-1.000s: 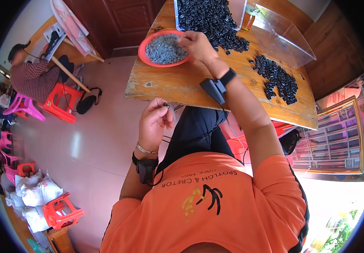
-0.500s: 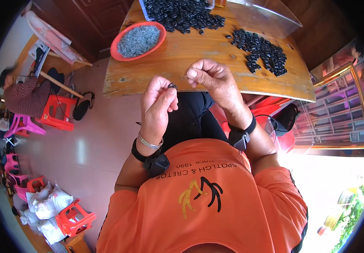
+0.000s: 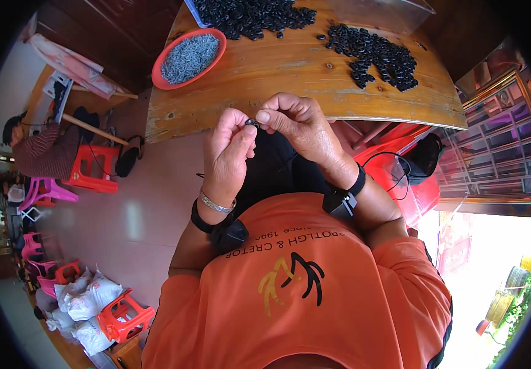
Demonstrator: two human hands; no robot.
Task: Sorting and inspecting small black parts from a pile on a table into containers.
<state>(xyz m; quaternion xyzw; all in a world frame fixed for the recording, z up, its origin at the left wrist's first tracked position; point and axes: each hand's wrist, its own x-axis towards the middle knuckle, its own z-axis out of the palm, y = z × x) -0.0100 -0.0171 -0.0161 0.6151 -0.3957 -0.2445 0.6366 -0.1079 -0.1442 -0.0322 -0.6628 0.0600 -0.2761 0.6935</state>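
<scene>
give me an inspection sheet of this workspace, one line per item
surface: wooden table, worn front edge, bare in the middle
job's things: small black ring pinched between both hands; red bowl of small grey metal pieces; two heaps of black rings
clutter: clear plastic box at the far edge
hands: left hand and right hand meet below the table edge, fingertips on the ring
cables: black cable by the red chair; black bands on both wrists
surroundings: tiled floor, red and pink stools, white sacks, another person seated at left
</scene>
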